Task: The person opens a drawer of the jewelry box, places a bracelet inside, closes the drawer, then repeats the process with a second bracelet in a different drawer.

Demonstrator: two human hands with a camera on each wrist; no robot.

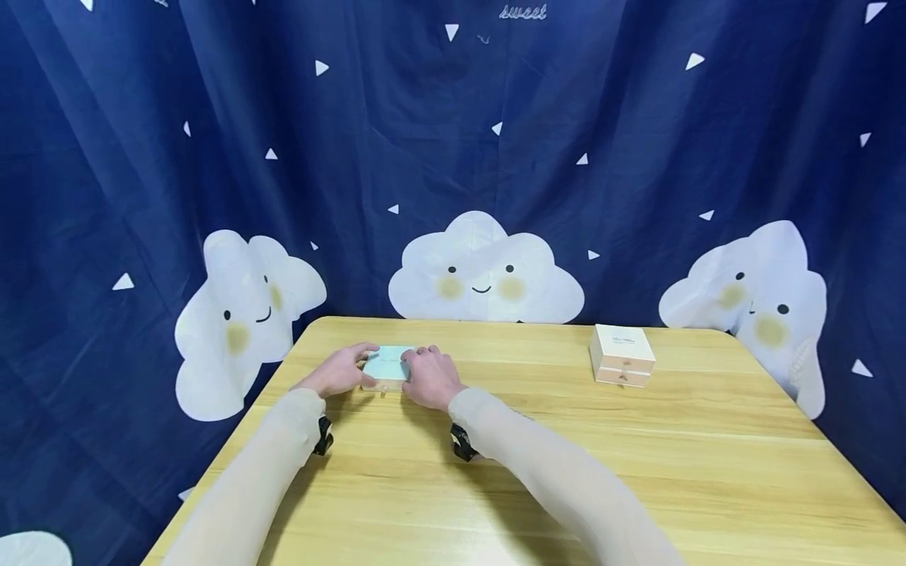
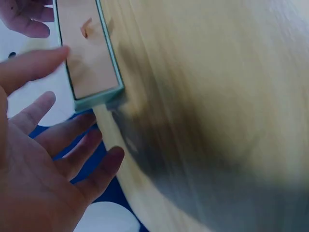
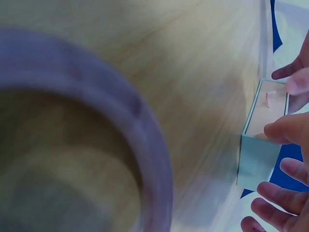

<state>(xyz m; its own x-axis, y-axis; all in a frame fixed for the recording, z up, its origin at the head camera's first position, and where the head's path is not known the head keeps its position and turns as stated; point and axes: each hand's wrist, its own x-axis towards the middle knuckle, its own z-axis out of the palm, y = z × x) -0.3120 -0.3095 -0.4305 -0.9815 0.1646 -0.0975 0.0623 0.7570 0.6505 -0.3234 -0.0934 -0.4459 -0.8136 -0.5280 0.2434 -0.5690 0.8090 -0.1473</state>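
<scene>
A mint-green drawer box [image 1: 388, 364] with a pale pink front [image 2: 89, 53] and a small ribbon pull [image 2: 86, 28] stands near the table's far left, between both hands. At its left end, my left hand [image 1: 340, 371] has its thumb by the front and its fingers spread apart. My right hand [image 1: 432, 379] is at the opposite end. In the right wrist view its thumb [image 3: 285, 129] overlaps the pink front's edge, while the other fingers lie loosely beside the green end. Firm contact by either hand cannot be made out.
A white and pink box [image 1: 623, 355] with two levels stands at the far right of the wooden table [image 1: 538, 440]. Behind the table hangs a dark blue curtain [image 1: 425, 102] with cloud patterns. A blurred purplish curved band [image 3: 145, 125] crosses the right wrist view.
</scene>
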